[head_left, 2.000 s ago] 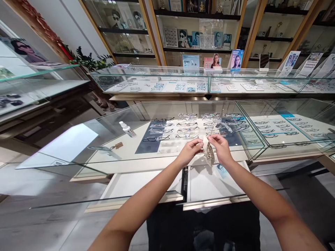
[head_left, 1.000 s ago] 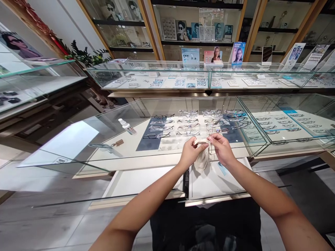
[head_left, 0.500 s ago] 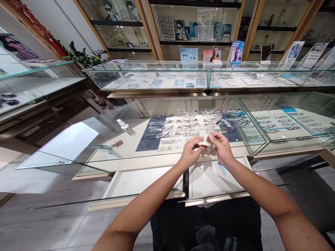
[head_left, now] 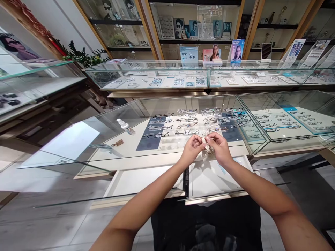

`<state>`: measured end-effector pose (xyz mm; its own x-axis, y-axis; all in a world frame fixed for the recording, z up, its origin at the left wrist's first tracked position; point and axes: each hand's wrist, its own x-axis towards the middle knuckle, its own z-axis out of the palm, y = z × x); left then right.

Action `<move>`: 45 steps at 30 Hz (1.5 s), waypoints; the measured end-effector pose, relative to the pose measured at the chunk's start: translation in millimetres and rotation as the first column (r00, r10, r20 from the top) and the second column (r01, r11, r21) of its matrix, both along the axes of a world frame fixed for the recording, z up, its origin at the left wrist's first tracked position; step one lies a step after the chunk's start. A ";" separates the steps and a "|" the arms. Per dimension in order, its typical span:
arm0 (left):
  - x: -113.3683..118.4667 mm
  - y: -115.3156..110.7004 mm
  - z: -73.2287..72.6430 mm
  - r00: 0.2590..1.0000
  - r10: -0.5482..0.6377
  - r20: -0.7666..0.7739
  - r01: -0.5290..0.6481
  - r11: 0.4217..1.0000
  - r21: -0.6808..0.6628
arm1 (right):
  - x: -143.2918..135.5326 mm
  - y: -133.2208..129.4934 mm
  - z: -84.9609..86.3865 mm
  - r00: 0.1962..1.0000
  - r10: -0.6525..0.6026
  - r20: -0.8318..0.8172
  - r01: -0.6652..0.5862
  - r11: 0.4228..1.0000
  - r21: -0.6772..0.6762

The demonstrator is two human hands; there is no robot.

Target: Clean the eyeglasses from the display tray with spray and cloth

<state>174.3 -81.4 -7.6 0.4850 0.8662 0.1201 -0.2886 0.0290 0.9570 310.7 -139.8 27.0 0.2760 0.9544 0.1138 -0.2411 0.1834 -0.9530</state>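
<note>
My left hand and my right hand meet above the front edge of the glass display case. Between their pinched fingertips is a crumpled cream cloth. A thin dark temple of a pair of glasses seems to rise from the fingers; the cloth and hands hide the rest. Just beyond lie rows of eyeglasses inside the case, on dark and white mats. Below my hands a white drawer stands pulled out, with a light blue piece in it.
A white spray bottle appears on the left of the case, near a brown tag. A second pulled-out drawer is on the left. Further display cases with upright advertising cards stand behind, and glass edges run along the front.
The cloth has been bunched and shifted lower between my fingers. My left hand has turned slightly, and the thin temple now stands above the fingertips.
</note>
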 end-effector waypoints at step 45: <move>4.8 -6.0 0.6 0.965 -0.263 0.019 0.260 0.934 -0.245 | 5.1 1.8 6.4 0.987 0.060 -0.146 -0.061 0.998 0.000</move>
<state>179.1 -87.4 -7.0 0.6984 0.7105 -0.0863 -0.2262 0.3336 0.9152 315.8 -137.9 33.3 0.2312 0.9703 0.0718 -0.3885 0.1597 -0.9075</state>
